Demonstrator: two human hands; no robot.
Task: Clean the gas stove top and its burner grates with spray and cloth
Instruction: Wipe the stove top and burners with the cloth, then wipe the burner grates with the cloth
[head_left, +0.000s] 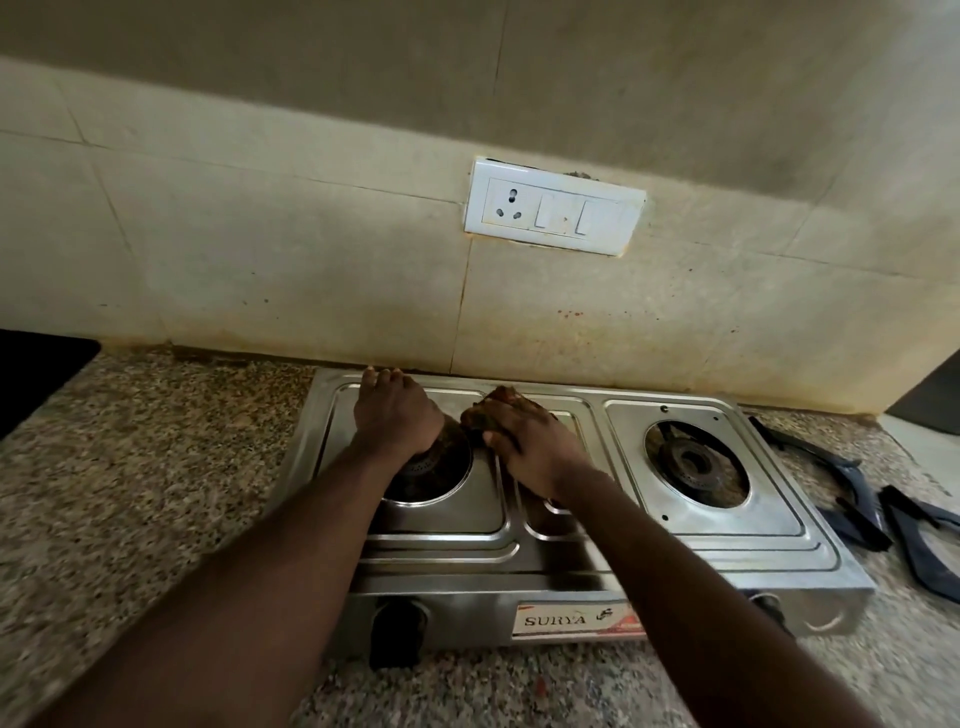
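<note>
A steel two-burner gas stove (727, 545) sits on a speckled granite counter against the tiled wall. My left hand (395, 415) lies flat on the stove's back left part, just over the left burner (436, 473), fingers reaching the rear rim. My right hand (530, 441) presses a brown crumpled cloth (493, 408) onto the raised middle strip between the burners. The right burner (693, 462) is uncovered. Two dark burner grates (872, 499) lie off the stove on the counter to the right. No spray bottle is in view.
A white socket and switch plate (553, 213) is on the wall above the stove. Black knobs (397, 621) stick out of the stove's front panel. A dark object (36, 374) sits at the far left, another dark thing (935, 400) at the right edge.
</note>
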